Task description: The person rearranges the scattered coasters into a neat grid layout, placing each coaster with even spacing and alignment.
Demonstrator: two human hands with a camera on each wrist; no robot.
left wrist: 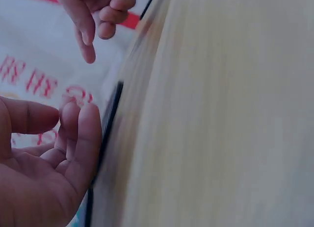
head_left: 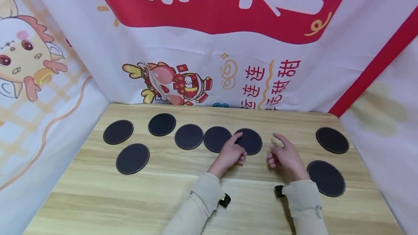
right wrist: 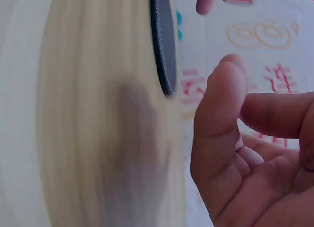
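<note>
A row of flat black round coasters lies across the wooden table. In the head view my left hand (head_left: 231, 153) is over the edge of one black coaster (head_left: 249, 142), its index finger reaching across it. In the left wrist view this hand holds nothing, and its fingers are close beside the thin coaster edge (left wrist: 112, 114); whether they touch cannot be told. To the right of that coaster, my right hand (head_left: 285, 155) hovers above the table with its index finger extended. Nothing is between its thumb and fingers in the right wrist view, where the coaster (right wrist: 166, 45) stands apart from it.
Beside the row are more coasters: a middle one (head_left: 217, 137), another (head_left: 189, 136), and several at the left (head_left: 132, 159). Two lie at the right, one far (head_left: 332, 140) and one near the right forearm (head_left: 326, 178). Printed white cloth (head_left: 209, 46) hangs behind the wooden table (head_left: 130, 202).
</note>
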